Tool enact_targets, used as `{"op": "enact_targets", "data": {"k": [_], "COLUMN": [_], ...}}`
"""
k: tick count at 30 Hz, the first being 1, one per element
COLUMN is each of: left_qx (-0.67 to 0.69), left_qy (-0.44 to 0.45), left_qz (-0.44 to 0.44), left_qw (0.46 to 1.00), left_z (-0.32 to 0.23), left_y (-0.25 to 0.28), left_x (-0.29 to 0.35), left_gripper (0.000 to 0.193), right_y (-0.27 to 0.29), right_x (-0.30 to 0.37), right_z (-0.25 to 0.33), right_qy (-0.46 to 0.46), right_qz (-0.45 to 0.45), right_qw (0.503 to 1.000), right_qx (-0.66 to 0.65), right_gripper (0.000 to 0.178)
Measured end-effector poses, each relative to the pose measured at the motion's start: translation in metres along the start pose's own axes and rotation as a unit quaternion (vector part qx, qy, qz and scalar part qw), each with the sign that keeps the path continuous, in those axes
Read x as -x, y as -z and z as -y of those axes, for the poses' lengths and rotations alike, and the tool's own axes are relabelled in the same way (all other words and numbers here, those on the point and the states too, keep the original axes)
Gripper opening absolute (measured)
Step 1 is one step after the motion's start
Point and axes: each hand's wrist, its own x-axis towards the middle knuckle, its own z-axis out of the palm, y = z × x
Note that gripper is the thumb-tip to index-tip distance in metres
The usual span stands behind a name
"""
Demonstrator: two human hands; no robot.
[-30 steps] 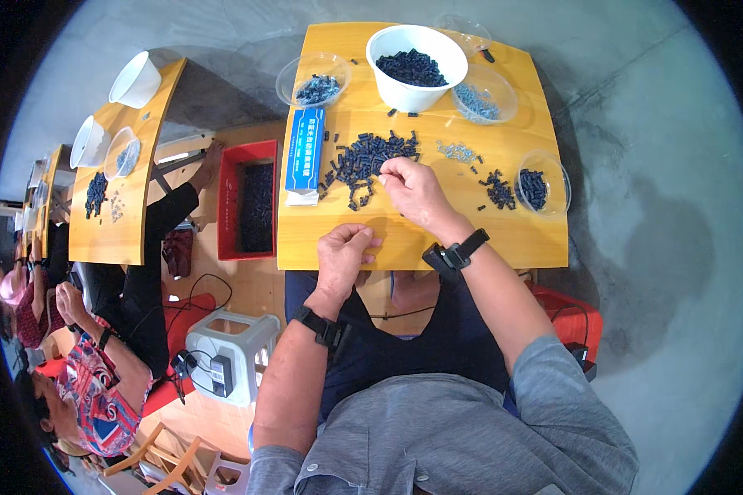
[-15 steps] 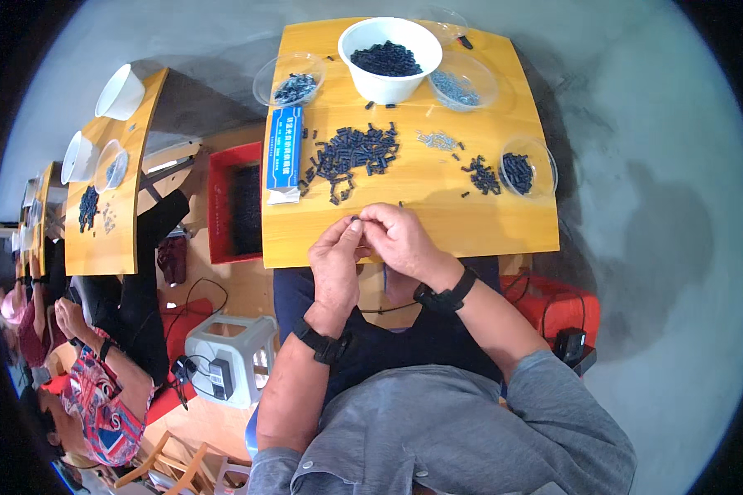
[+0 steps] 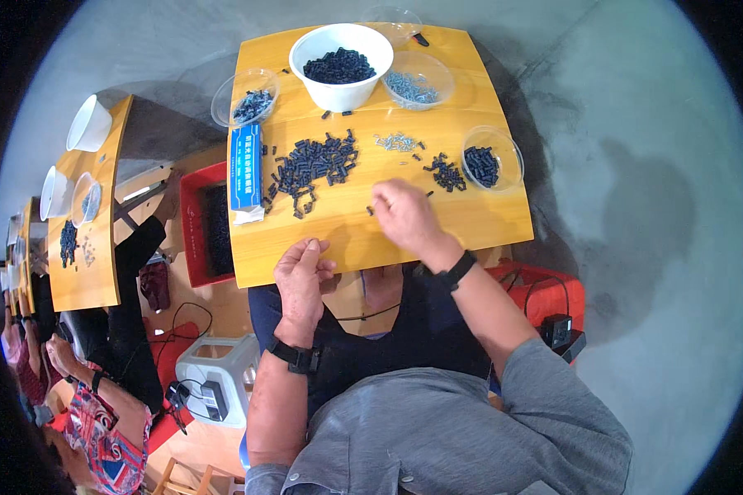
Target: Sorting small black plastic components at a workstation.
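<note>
My left hand point(image 3: 300, 279) is at the table's front edge, its thumb and forefinger pressed together. Whatever lies between them is too small to make out. My right hand point(image 3: 406, 216) is above the tabletop, bent fingers drawn together and pointing left; I cannot see whether they hold anything. A single small black cylindrical piece point(image 3: 370, 211) lies just beside its fingertips. Beyond that hand is a small pile of silver screw-like pieces point(image 3: 397, 142). Left of them spreads a larger heap of black cylindrical pieces point(image 3: 312, 167), and a smaller black heap point(image 3: 446, 174) lies to the right.
A white bowl point(image 3: 380, 51) of black pieces stands at the back of the wooden table point(image 3: 470, 223). Clear tubs point(image 3: 437, 70) hold small parts; another clear tub point(image 3: 512, 157) is at right. A blue box point(image 3: 245, 169) lies by the left edge. A co-worker point(image 3: 111, 412) sits at left.
My hands, together before, are now apart. The right one has moved forward over the table; the left has dropped back a little. The whole view has shifted, with the table appearing further left.
</note>
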Motion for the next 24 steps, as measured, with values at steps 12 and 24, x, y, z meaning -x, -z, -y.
{"op": "enact_targets", "data": {"k": [12, 24], "left_qx": [-0.058, -0.084], "left_qy": [0.006, -0.008], "left_qz": [0.069, 0.086], "left_qw": [0.996, 0.993], "left_z": [0.000, -0.010], "left_y": [-0.003, -0.007], "left_x": [0.004, 0.012], "left_gripper": [0.015, 0.015], "right_y": [0.016, 0.017], "right_x": [-0.039, -0.035], "right_z": [-0.057, -0.028], "right_qy": [-0.061, -0.136], "right_qz": [-0.001, 0.032], "right_qw": [0.979, 0.986], "right_qx": [0.192, -0.092], "right_gripper": [0.005, 0.008]}}
